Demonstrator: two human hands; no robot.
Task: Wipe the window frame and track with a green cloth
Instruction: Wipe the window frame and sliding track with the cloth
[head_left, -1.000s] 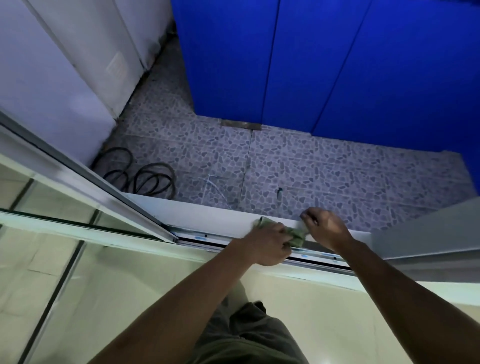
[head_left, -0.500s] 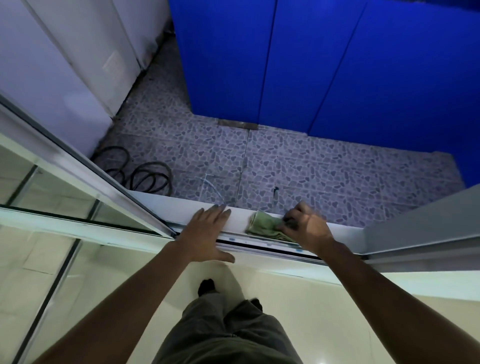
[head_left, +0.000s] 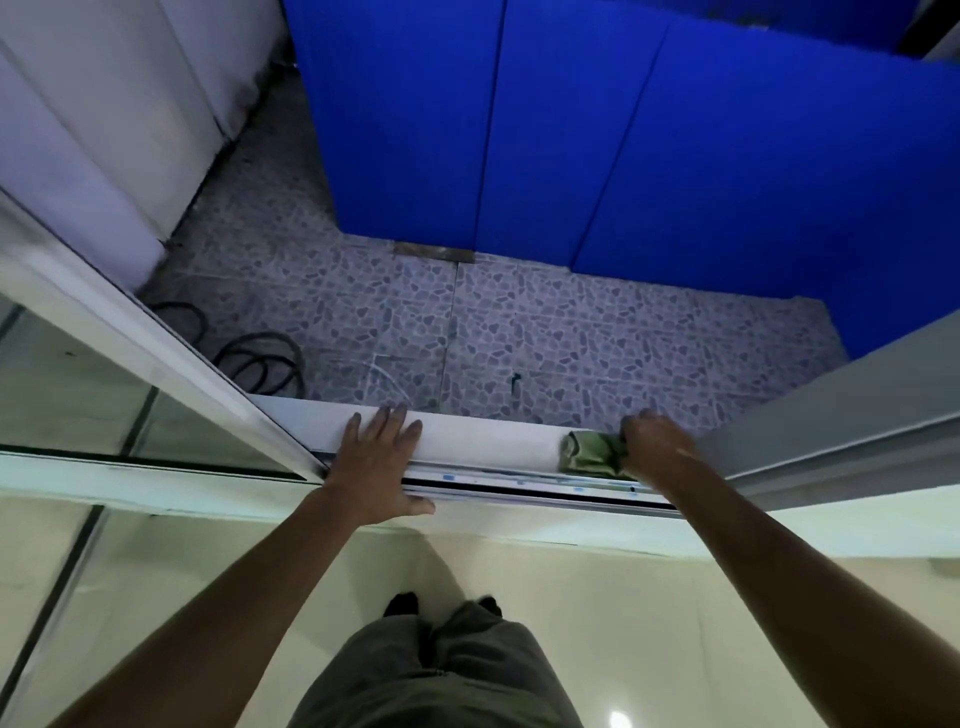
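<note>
**Cloth at the right end of the sill**

The cloth (head_left: 592, 453), green and bunched, lies on the white sill (head_left: 488, 439) right of centre in the frame, its near edge hanging just over the track (head_left: 519, 486). The right hand (head_left: 655, 448) holds the cloth's right end, fingers curled into a tight grip around the fabric, with the knuckles up; the fingertips are hidden under the hand. Just beyond it, at the right edge, a grey frame (head_left: 831, 431) slants up and away.

The left hand (head_left: 382, 462) lies flat left of centre, its grip wide, holding nothing: straight fingers rest on the sill, the palm spans the track, and the thumb points right along the near edge. Bare sill lies between the two hands. The track runs under both as a dark slot with pale rails and a few small blue marks.

Left of the left hand a sliding pane (head_left: 130, 395) meets the sill at an angle. Past the sill, lower down, is a pebble-patterned floor (head_left: 571, 332), with black hose (head_left: 260, 358) coiled at middle left and blue panels (head_left: 571, 130) across the top. At the bottom centre are the person's trousers (head_left: 441, 675) and dark shoes on a pale glossy floor.
</note>
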